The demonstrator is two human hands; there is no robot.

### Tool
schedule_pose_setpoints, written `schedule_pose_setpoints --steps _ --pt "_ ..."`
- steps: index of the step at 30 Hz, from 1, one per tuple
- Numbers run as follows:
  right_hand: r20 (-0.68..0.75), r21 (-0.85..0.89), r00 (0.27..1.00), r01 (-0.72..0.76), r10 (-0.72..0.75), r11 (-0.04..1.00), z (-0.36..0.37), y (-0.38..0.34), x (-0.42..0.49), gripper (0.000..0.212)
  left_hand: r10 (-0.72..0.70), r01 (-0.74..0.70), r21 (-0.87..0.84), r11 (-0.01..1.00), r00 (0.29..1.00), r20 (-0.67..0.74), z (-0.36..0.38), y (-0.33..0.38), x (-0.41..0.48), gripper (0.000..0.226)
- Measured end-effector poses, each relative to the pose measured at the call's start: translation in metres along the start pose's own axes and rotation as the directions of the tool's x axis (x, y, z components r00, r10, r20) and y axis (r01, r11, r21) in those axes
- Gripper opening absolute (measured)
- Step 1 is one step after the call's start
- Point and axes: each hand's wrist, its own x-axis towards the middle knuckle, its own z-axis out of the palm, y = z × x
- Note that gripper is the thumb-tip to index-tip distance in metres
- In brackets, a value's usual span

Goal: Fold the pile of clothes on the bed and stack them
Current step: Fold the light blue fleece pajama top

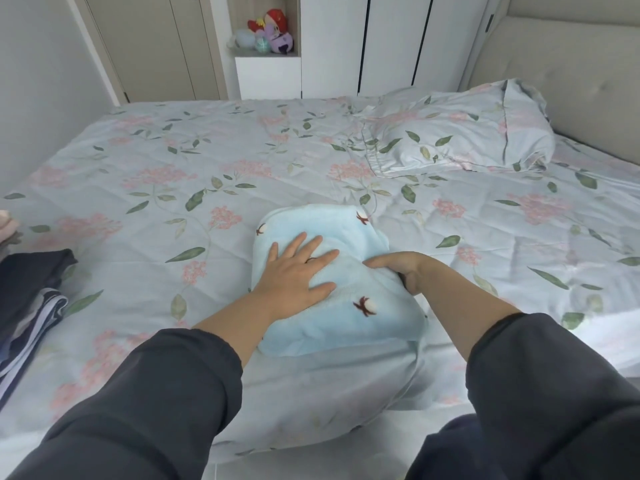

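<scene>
Fleece [346, 317] lies folded near the bed's [242, 150] front edge. Your left hand [298, 271] presses flat on top, fingers spread; your right hand [401, 271] pinches its right edge. Keep the left palm down while you tuck that edge square, then carry it to the stack [27, 296] at left.

Pale-blue garment [332, 306] — floral sheet [207, 150]

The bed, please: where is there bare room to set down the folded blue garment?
Bare sheet lies between the dark stack and the folded blue garment, and beyond it toward the wardrobe. The pillow crowds the far right.
</scene>
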Motion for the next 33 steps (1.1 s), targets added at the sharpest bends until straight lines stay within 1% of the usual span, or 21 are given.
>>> schedule_pose_setpoints --steps 3,7,9,11,12,13,14,15,16,17,18,19,20,21,23,25,26,28,31,32,33 --pt "0.021 0.04 0.999 0.039 -0.04 0.998 0.002 -0.001 -0.008 0.048 -0.005 0.005 -0.008 1.0 1.0 -0.008 -0.003 -0.001 -0.005 0.062" --pt "0.067 0.152 0.994 0.081 -0.092 0.985 0.006 0.001 -0.02 0.051 -0.032 0.03 -0.059 0.998 0.999 -0.033 -0.01 -0.005 -0.01 0.065" --pt "0.057 0.193 0.992 0.104 -0.116 0.976 0.012 0.002 -0.024 0.043 -0.118 0.11 -0.171 0.979 0.992 -0.039 -0.013 -0.009 -0.015 0.07" --pt "0.036 0.228 0.989 0.134 -0.145 0.964 0.019 0.003 -0.026 0.041 -0.268 0.239 -0.37 0.898 0.963 -0.029 -0.015 -0.014 -0.022 0.075" --pt "0.028 0.237 0.987 0.148 -0.16 0.96 0.024 0.003 -0.028 0.041 -0.356 0.304 -0.499 0.812 0.934 -0.01 -0.015 -0.018 -0.026 0.077" --pt "0.027 0.241 0.984 0.163 -0.175 0.957 0.03 0.001 -0.031 0.04 -0.444 0.357 -0.642 0.679 0.896 0.029 -0.016 -0.022 -0.032 0.079" --pt "0.03 0.245 0.981 0.18 -0.193 0.953 0.036 -0.003 -0.035 0.038 -0.526 0.395 -0.777 0.491 0.845 0.098 -0.016 -0.025 -0.038 0.079" --pt "0.031 0.258 0.976 0.202 -0.218 0.945 0.043 -0.008 -0.039 0.036 -0.578 0.409 -0.873 0.266 0.792 0.195 -0.015 -0.028 -0.046 0.077" --pt "0.025 0.278 0.969 0.228 -0.245 0.933 0.049 -0.014 -0.043 0.033 -0.581 0.396 -0.917 0.046 0.757 0.298 -0.012 -0.033 -0.054 0.071" --pt "0.011 0.298 0.962 0.257 -0.273 0.919 0.056 -0.022 -0.047 0.03 -0.528 0.354 -0.921 -0.165 0.757 0.386 -0.01 -0.037 -0.063 0.062" --pt "-0.003 0.318 0.953 0.288 -0.302 0.904 0.064 -0.029 -0.051 0.027 -0.439 0.304 -0.884 -0.357 0.78 0.446 -0.01 -0.04 -0.071 0.055" --pt "-0.009 0.336 0.943 0.317 -0.333 0.887 0.073 -0.037 -0.055 0.024 -0.356 0.264 -0.817 -0.512 0.801 0.482 -0.012 -0.041 -0.079 0.054" --pt "-0.01 0.357 0.931 0.344 -0.365 0.868 0.082 -0.045 -0.058 0.02 -0.295 0.245 -0.751 -0.612 0.811 0.505 -0.013 -0.043 -0.086 0.058" --pt "-0.007 0.385 0.918 0.368 -0.396 0.846 0.091 -0.053 -0.061 0.015 -0.279 0.247 -0.723 -0.645 0.805 0.524 -0.015 -0.047 -0.092 0.067" --pt "0.006 0.446 0.892 0.402 -0.451 0.8 0.109 -0.068 -0.065 0.011 -0.329 0.245 -0.746 -0.62 0.782 0.53 -0.02 -0.058 -0.103 0.083" --pt "0.042 0.479 0.877 0.403 -0.479 0.78 0.127 -0.082 -0.064 0.011 -0.36 0.158 -0.746 -0.647 0.799 0.482 -0.034 -0.072 -0.115 0.085" --pt "0.065 0.479 0.877 0.392 -0.477 0.786 0.137 -0.087 -0.063 0.01 -0.403 0.097 -0.739 -0.666 0.788 0.466 -0.043 -0.079 -0.12 0.082" --pt "0.097 0.465 0.884 0.367 -0.458 0.806 0.157 -0.093 -0.057 0.011 -0.522 0.019 -0.755 -0.656 0.711 0.472 -0.063 -0.092 -0.131 0.071" --pt "0.147 0.446 0.884 0.342 -0.445 0.827 0.191 -0.095 -0.046 0.014 -0.638 0.015 -0.779 -0.627 0.564 0.524 -0.092 -0.113 -0.149 0.051" --pt "0.172 0.443 0.879 0.334 -0.444 0.832 0.202 -0.094 -0.042 0.014 -0.674 0.033 -0.801 -0.597 0.52 0.524 -0.101 -0.118 -0.156 0.046" --pt "0.197 0.44 0.873 0.328 -0.446 0.836 0.214 -0.093 -0.037 0.016 -0.735 0.062 -0.846 -0.529 0.465 0.494 -0.109 -0.123 -0.162 0.043"
